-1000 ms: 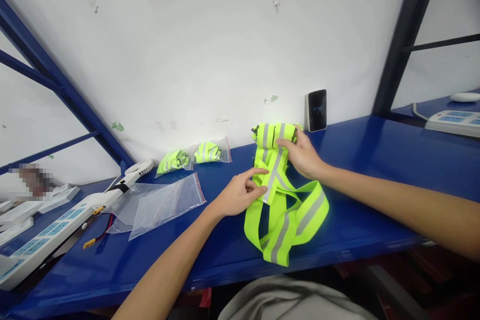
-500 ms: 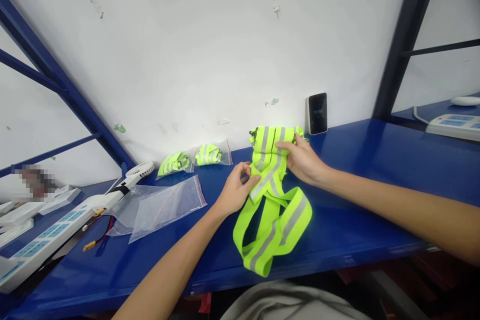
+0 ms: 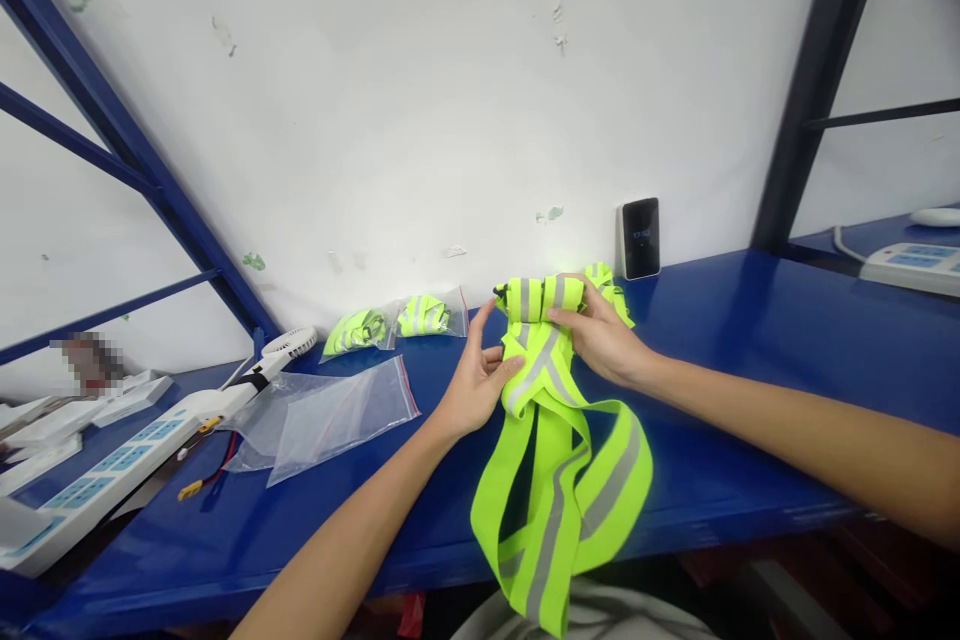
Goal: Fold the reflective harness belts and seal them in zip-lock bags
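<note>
A neon yellow-green reflective strap vest (image 3: 551, 360) with grey stripes hangs between my hands, its upper part rolled into a bundle. My right hand (image 3: 604, 335) grips the roll from the right, thumb in front. My left hand (image 3: 480, 375) pinches the left side lower down with its thumb, the index finger stretched up to the roll's left end. Loose strap loops fall below, past the table's front edge. Behind my right hand lies another bundle of yellow-green straps (image 3: 611, 295), partly hidden.
Two bagged yellow-green bundles (image 3: 360, 330) lie by the wall. Clear zip bags (image 3: 341, 420) lie left on the blue table (image 3: 720, 420). Further left are a white power strip (image 3: 127, 460), a small fan (image 3: 289, 345) and a cable. A device with a dark screen (image 3: 641, 238) leans against the wall.
The roll is wound tighter and stands out more clearly. My left index finger has reached up to its end. The loose loops hang lower, nearer to me.
</note>
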### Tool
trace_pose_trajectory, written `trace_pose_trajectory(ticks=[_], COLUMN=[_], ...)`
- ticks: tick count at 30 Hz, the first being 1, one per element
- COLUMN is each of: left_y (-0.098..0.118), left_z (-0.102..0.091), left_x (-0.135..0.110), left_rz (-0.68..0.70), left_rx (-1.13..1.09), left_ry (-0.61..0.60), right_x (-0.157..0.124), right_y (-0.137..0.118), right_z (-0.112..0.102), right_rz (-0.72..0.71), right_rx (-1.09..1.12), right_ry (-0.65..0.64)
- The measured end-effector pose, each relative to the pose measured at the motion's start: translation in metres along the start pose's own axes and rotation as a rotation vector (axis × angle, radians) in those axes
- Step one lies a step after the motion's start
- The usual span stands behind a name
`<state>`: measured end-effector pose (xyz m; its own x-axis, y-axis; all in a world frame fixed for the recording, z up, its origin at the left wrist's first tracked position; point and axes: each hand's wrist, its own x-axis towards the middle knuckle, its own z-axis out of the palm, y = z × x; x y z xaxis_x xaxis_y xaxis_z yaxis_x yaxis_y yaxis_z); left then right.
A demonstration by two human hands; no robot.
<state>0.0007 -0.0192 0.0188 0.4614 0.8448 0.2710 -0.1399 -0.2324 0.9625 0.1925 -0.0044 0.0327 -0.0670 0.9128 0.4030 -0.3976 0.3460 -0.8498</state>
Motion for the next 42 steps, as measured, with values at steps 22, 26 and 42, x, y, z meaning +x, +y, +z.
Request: trace_pose_trajectory(ticks=[22, 26, 42], left_y=[0.003, 0.001, -0.009], left_z=[-0.002, -0.001, -0.015], left_x=[-0.001, 0.001, 0.005], left_rz=[-0.243, -0.224, -0.098], left_rx=[-0.361, -0.386, -0.034], left_ry=[0.074, 0.125, 0.116], right_x=[-0.007, -0.01, 0.002], right_y=[0.001, 0.003, 0.02], right_z=[-0.007, -0.01, -0.017], right_rz=[-0.137, -0.182, 0.386], right_rx=[-0.459, -0.531, -0.177], right_ry=[-0.233, -0.298, -0.227])
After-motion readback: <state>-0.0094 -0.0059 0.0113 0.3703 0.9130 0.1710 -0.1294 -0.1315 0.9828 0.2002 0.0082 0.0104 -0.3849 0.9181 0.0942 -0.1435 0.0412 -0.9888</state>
